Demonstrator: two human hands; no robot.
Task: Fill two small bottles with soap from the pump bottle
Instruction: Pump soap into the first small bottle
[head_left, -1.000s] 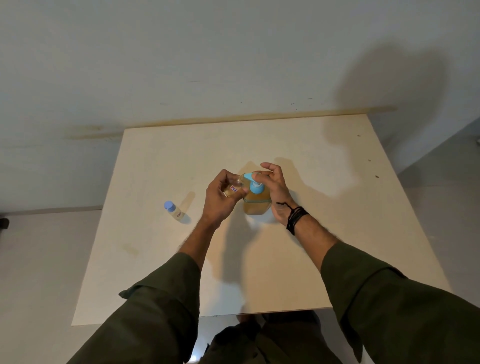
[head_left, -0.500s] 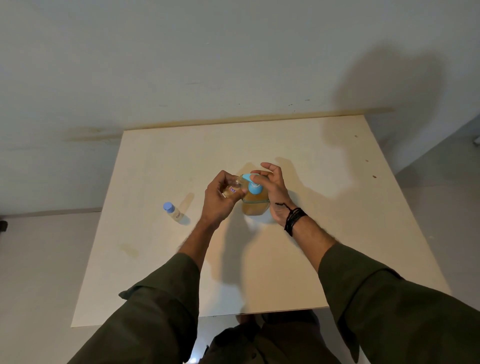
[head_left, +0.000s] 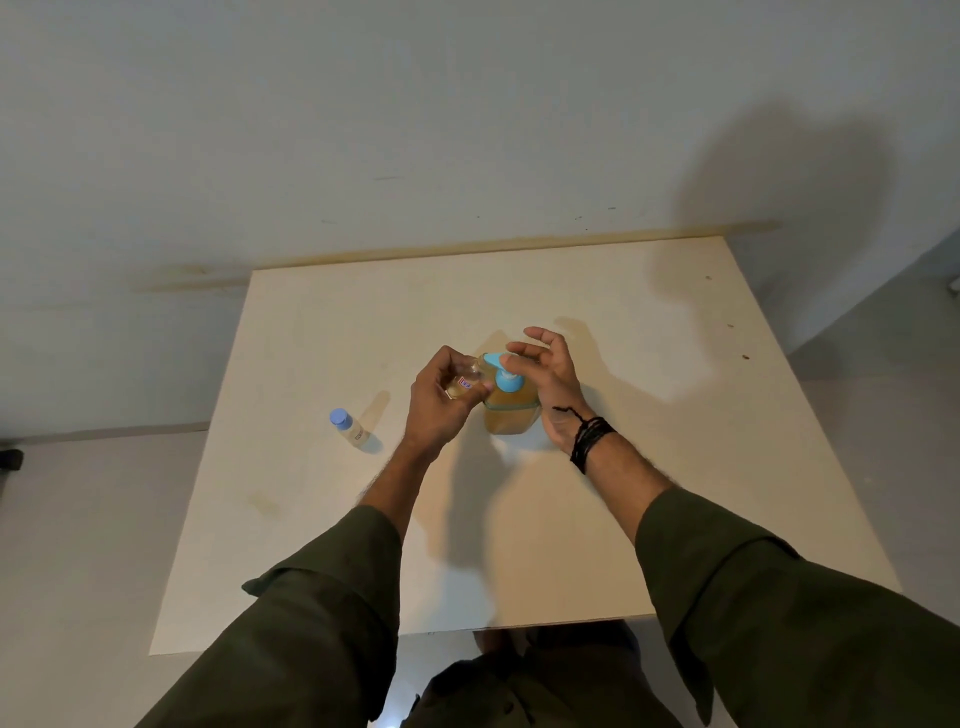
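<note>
Now the left hand (head_left: 439, 402) pinches a small clear bottle (head_left: 464, 383) between the curled fingers and the thumb, tilted, with its mouth just beside the spout of the pump bottle (head_left: 509, 408). The right hand (head_left: 550, 387) is over the blue pump head (head_left: 503, 370), fingers spread and relaxed, and one fingertip lies on the top of it. The pump bottle stands near the middle of the table (head_left: 649, 519).

I think the danger is a spill: the mouth of the small bottle is narrow, and if it slides away from the spout when the pump is pressed, soap will run on the fingers or on the table. A hard press could also tip the pump bottle, because no hand holds its body.

I count one pump bottle and two small bottles: one in the hand, and one capped bottle (head_left: 349, 428) standing well apart to the left.
</note>
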